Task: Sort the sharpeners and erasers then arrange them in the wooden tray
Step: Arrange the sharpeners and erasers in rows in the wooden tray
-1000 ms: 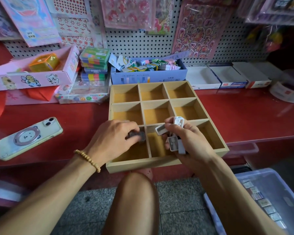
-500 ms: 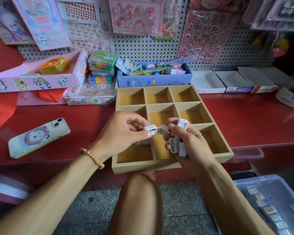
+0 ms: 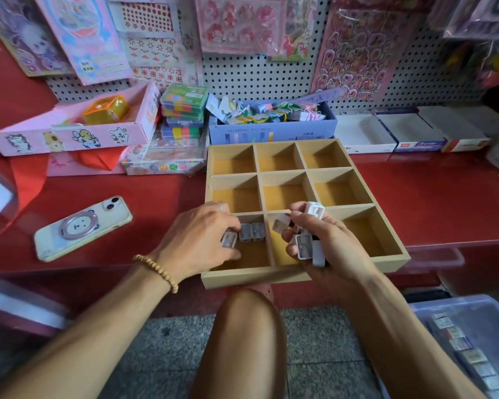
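Lowered left hand (image 3: 196, 240), pinching sharpener (image 3: 229, 239), into wooden tray (image 3: 300, 276) near-left compartment; right hand (image 3: 326, 243) clutching spare sharpeners (image 3: 304, 245); next, release beside placed pair (image 3: 251, 231).

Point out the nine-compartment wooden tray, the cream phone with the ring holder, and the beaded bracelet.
Nine-compartment wooden tray (image 3: 251, 279): head view, bare near front wall.
Cream phone with ring holder (image 3: 82, 227): head view, middle of its back.
Tan beaded bracelet (image 3: 156, 270): head view, beads across the left wrist.
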A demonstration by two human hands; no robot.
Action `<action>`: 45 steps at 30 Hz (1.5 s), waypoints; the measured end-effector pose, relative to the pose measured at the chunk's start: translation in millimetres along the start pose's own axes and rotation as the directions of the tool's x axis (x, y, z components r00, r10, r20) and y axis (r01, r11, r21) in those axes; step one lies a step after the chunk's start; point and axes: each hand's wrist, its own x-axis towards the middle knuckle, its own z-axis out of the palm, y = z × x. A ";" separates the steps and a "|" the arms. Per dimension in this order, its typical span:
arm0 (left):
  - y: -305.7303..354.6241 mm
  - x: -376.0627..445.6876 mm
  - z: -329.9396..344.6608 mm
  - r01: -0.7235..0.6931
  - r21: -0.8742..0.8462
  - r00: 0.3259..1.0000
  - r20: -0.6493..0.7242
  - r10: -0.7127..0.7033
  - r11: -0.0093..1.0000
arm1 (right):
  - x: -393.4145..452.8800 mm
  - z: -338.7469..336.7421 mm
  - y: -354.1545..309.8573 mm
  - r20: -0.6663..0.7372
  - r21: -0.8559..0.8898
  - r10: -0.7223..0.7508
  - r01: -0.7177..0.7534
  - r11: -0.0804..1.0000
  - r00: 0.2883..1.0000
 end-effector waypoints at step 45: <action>-18.2 -11.8 -3.4 0.081 -0.248 0.993 -0.066 -0.100 0.966 | 4.1 -1.1 -2.7 -0.026 -0.228 -0.025 0.018 0.974 0.999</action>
